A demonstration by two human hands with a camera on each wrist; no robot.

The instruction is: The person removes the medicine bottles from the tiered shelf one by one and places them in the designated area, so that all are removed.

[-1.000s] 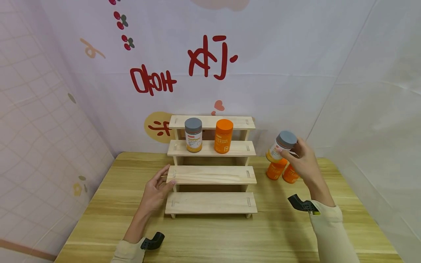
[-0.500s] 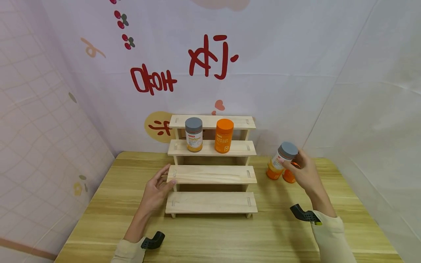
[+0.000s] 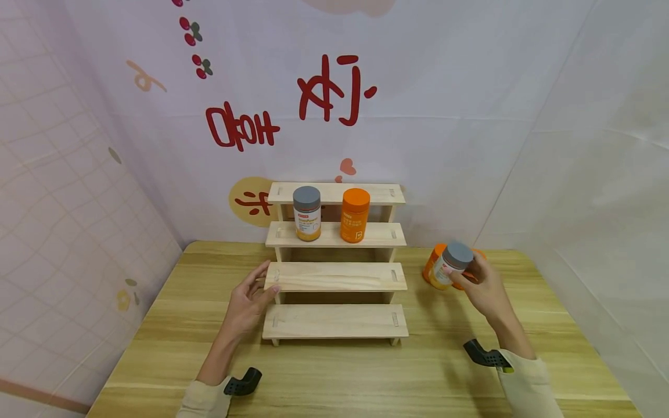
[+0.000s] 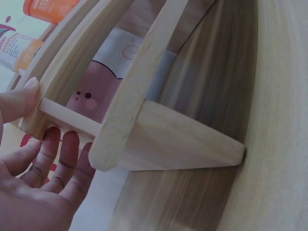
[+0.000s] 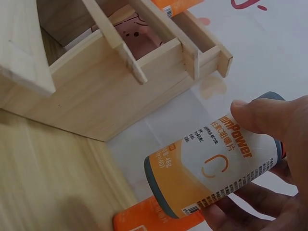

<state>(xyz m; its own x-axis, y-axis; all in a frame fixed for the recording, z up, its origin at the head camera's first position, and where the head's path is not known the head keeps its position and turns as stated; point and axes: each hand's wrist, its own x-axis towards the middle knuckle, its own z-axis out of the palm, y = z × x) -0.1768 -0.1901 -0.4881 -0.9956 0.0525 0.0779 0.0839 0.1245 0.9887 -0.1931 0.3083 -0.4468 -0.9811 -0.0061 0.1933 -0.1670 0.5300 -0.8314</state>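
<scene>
My right hand [image 3: 478, 284] grips a grey-lidded bottle [image 3: 450, 265] with a white and orange label [image 5: 214, 166], held tilted low over the table right of the stepped wooden rack [image 3: 334, 276]. Behind it stand orange bottles [image 3: 432, 262], partly hidden. My left hand [image 3: 248, 302] rests with straight fingers against the left end of the rack's second step [image 4: 72, 120], thumb on its edge. On the third step stand a grey-lidded bottle [image 3: 306, 213] and an orange bottle [image 3: 355, 215].
The wooden table [image 3: 366, 371] ends in a printed backdrop [image 3: 334, 116] behind the rack and fabric walls at both sides. The rack's two lower steps and its top step carry nothing.
My right hand has brought the grey-lidded bottle down and slightly left, from above the orange bottles to just in front of them. The left hand has not moved.
</scene>
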